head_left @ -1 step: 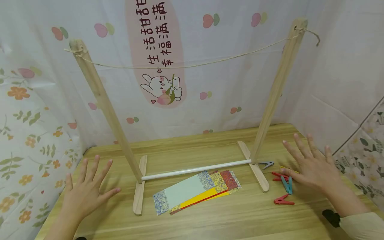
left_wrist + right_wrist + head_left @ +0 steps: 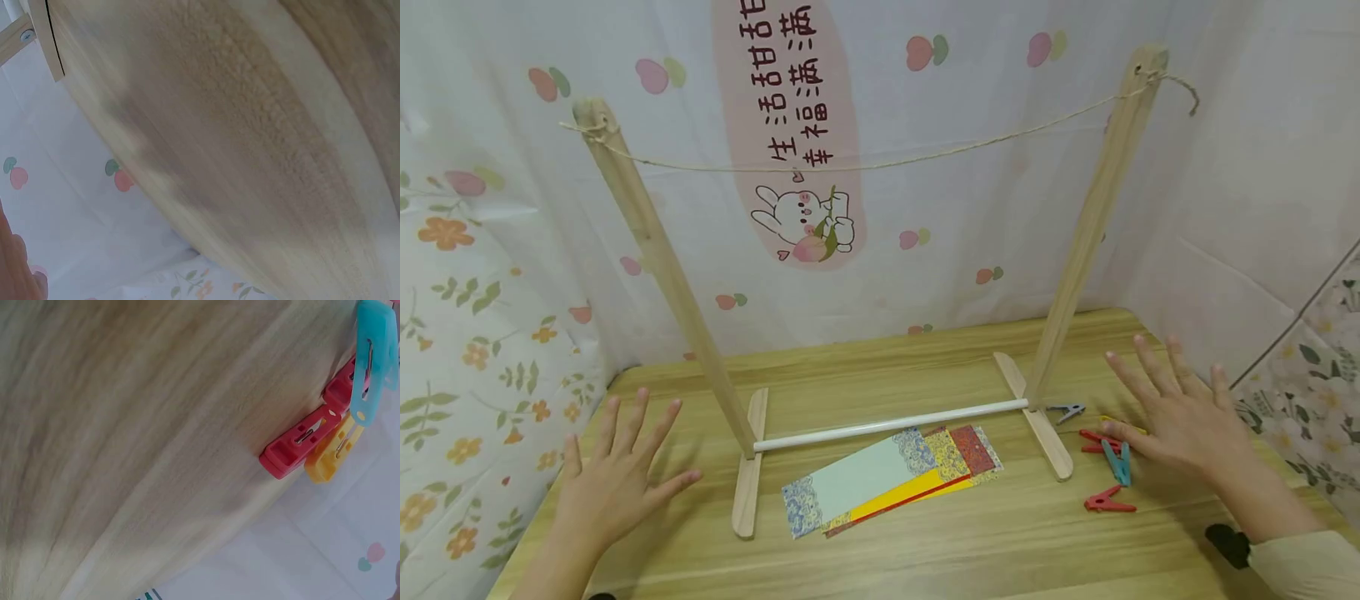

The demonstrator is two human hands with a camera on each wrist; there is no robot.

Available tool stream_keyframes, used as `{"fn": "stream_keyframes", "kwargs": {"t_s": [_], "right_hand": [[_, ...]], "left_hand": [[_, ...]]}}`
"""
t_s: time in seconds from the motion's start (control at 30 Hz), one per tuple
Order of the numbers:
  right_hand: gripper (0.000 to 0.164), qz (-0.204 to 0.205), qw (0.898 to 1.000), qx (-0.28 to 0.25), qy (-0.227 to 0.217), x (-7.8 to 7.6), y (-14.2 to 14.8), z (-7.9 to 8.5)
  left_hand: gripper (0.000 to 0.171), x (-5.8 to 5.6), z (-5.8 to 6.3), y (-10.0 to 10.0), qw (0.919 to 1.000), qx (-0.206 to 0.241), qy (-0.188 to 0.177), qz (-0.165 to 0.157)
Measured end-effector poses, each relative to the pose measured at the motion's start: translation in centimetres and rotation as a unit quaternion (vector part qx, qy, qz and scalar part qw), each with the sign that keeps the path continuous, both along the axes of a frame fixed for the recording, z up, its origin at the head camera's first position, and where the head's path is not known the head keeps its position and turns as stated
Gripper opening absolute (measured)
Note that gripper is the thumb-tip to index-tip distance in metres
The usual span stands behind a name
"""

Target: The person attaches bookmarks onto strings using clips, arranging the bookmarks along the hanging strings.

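My left hand (image 2: 617, 483) is held with fingers spread at the left of the table, left of the wooden stand's foot (image 2: 749, 467), holding nothing. On the right, my right hand (image 2: 1187, 425) has its fingers spread too; its thumb lies close to the clothespins, and whether it touches them I cannot tell. These include a teal clothespin (image 2: 1117, 463), a red clothespin (image 2: 1108, 500) and a grey one. A yellow clothespin (image 2: 334, 450) shows beside red ones in the right wrist view. Patterned paper strips (image 2: 872, 479), pale green, yellow and red, lie overlapped between the stand's feet.
Two wooden posts (image 2: 662, 258) rise from the feet, joined low down by a white rod (image 2: 887, 425). A thin string (image 2: 880, 165) sags between their tops. Behind the wooden table (image 2: 970, 550) hangs a printed white curtain (image 2: 970, 192).
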State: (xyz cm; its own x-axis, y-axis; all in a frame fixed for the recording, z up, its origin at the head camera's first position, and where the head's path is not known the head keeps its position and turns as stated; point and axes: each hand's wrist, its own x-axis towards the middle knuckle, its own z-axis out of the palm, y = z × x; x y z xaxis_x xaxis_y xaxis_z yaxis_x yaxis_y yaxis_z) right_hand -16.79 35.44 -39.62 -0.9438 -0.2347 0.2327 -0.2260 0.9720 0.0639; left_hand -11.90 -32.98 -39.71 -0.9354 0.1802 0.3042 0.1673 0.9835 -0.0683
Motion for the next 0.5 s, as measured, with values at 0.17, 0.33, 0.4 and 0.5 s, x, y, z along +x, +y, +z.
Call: {"fn": "stream_keyframes", "kwargs": {"t_s": [0.17,0.33,0.4,0.5], "right_hand": [[0.095,0.000,1.000,-0.009,-0.003,0.3,-0.1,-0.5],[0.095,-0.007,1.000,-0.014,-0.002,0.5,0.1,-0.8],[0.095,-0.009,1.000,-0.016,0.000,0.6,0.2,-0.8],[0.095,-0.010,1.000,-0.022,0.003,0.7,0.2,-0.8]], "left_hand": [[0.104,0.3,0.1,0.0,1.0000,-0.003,0.000,0.008],[0.103,0.7,0.0,0.1,0.9999,-0.004,-0.008,0.007],[0.103,0.9,-0.1,0.3,0.9999,-0.006,-0.012,0.007],[0.104,1.1,-0.2,0.6,0.9999,-0.007,-0.013,0.005]]}}
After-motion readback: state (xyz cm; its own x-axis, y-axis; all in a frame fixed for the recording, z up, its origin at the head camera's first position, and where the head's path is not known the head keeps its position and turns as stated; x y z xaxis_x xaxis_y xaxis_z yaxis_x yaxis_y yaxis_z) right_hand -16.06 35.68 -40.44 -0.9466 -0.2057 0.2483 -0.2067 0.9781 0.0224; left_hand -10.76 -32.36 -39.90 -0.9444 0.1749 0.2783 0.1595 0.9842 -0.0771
